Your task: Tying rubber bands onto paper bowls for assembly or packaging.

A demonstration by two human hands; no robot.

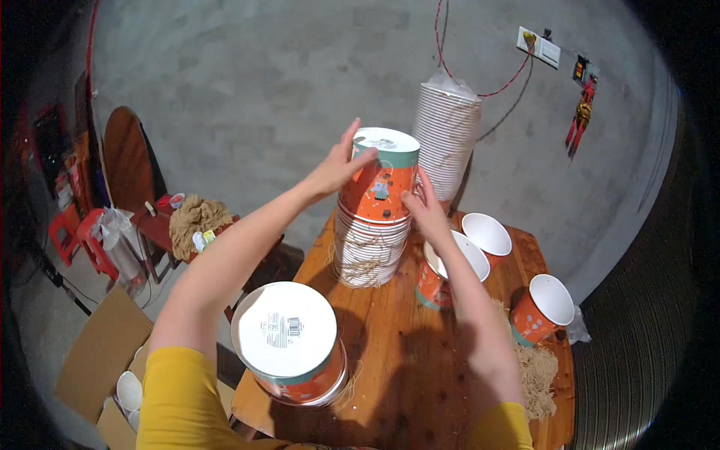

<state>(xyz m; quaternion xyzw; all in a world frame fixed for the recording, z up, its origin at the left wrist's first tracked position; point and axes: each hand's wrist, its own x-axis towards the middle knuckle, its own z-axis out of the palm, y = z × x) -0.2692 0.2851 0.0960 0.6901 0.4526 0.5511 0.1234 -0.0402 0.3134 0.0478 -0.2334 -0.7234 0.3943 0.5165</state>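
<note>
Fig.: L hand (335,171) & R hand (424,209) grip inverted paper tub (381,184) atop stack (370,251) betw. them; light, crushable — hold sidewalls gently.

Wooden counter (390,352), orange-brown planks, rounded far end. On it: a stack of upside-down orange paper cups (373,225) mid-counter with straw-like fibre round its base; a taller white stack in clear wrap (446,142) behind it, base hidden, so probably on the counter too. Near left corner: another upside-down stack (289,345), white bottom up. Right side: three single cups mouth-up, one near the middle (446,274), one behind it (487,236), one tilted at the right edge (541,307). Pile of loose tan fibre (536,379) along the near right edge.
</note>
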